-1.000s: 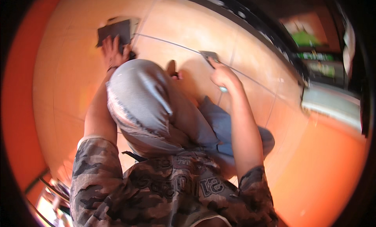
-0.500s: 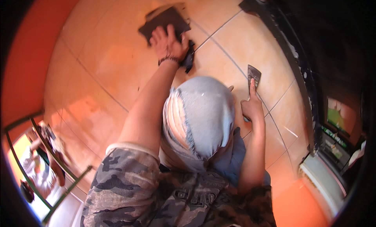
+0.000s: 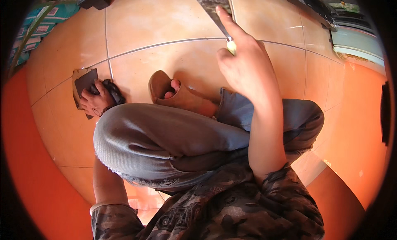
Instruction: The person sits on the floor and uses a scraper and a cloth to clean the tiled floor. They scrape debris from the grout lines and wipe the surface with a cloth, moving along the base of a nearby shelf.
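Note:
At the left, beyond my bent knee, my left hand (image 3: 98, 102) has its fingers curled over a flat dark grey sheet (image 3: 86, 80). A brown piece like cardboard (image 3: 76, 91) shows behind that sheet. Against the same hand lies a crumpled black thing (image 3: 117, 93), perhaps a plastic bag. My right hand (image 3: 247, 66) is closed round the pale yellow-green handle of a putty knife (image 3: 215, 6), the index finger stretched along its dark, stained metal blade. The blade points away from me over the floor, its tip cut off by the upper edge.
Tan floor tiles (image 3: 165, 25) with grey joints spread around my legs. My foot in a brown sandal (image 3: 159, 85) stands between the hands. Turquoise packages (image 3: 45, 20) are stacked at the far left. Orange walls (image 3: 25, 157) rise at the sides; a pale box-like thing (image 3: 357, 45) stands far right.
The whole view has turned, so the room appears rotated. My left hand, earlier spread over the dark sheet, now has its fingers curled on it. My right hand keeps the putty knife.

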A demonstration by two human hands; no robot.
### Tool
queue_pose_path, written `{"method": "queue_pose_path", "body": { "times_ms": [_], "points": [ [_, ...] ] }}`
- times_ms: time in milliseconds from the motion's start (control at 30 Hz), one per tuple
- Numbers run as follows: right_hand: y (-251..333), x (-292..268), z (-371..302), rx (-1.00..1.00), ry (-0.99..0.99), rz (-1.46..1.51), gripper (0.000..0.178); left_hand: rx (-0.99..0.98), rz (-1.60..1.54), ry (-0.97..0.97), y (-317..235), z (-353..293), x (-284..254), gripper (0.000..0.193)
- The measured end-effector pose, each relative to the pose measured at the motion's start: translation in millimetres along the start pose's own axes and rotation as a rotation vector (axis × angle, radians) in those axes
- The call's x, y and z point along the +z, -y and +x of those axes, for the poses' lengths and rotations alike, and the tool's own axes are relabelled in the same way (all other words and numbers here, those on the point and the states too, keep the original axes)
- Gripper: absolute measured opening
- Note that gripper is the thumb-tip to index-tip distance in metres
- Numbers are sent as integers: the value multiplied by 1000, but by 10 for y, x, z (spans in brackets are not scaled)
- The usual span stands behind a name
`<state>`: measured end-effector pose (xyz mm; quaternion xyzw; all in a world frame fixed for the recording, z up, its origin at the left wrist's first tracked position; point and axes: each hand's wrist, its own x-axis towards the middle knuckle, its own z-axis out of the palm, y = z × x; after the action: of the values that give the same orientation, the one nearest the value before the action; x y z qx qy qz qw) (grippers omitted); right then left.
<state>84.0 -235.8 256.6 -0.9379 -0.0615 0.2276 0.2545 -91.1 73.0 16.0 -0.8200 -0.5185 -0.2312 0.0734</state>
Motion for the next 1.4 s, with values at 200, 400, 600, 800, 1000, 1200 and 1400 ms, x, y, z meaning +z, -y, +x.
{"method": "queue_pose_path", "body": {
  "times_ms": [200,400,600,800,1000,1200,1400],
  "points": [
    [-739,684,610,200,273,-239,84,39,22,23,-122,-71,-32,61],
    [-260,430,1526,48,382,-427,88,-48,-3,92,-26,-13,-49,62],
    [-277,173,1319,82,260,-302,81,-32,0,116,-102,-47,-22,60],
    [-423,111,279,-179,-52,-22,73,-25,10,80,28,-30,-61,59],
    [-841,830,841,-111,151,-242,86,-49,-8,164,-149,-19,-182,58],
    [-338,594,1548,-28,359,-349,88,-78,-23,185,-148,-11,-182,59],
    [23,534,1977,-24,287,-289,87,-55,-2,152,-178,-35,-142,60]
  ]
}}
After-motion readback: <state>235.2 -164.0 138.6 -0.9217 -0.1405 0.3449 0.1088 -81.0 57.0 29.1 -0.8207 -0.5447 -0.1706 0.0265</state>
